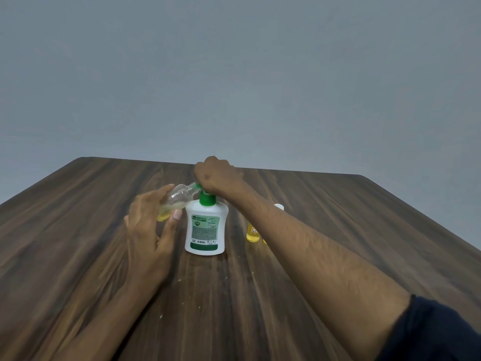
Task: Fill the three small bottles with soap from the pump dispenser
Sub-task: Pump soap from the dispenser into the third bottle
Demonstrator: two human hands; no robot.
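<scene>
Item 1: pump dispenser (206, 229), white plastic body with green collar and green pump head, printed green-and-white label with small text and a barcode facing the camera. It stood upright on the wooden table (78, 230), just left of the frame's centre.

Item 2: small clear bottle (179, 198), uncapped, tilted with its neck raised toward the right and meeting the green spout. A shallow layer of pale yellow soap lay pooled in its lower end; the rest was transparent and empty.

Item 3: left hand (148, 230), left of the dispenser, fingers and thumb curled round the base of the clear bottle and holding it at the spout.

Item 4: right hand (217, 175), fingers bent downward over the pump head, resting on top of it; the fingertips were hidden behind the knuckles.

Item 5: yellow-filled small bottle (253, 233), upright right of the dispenser, partly hidden by the right forearm. A white-capped object (279, 206) showed just beyond that forearm; its body was hidden.

Item 6: dark sleeve (437, 332), lower right corner of the frame.
</scene>
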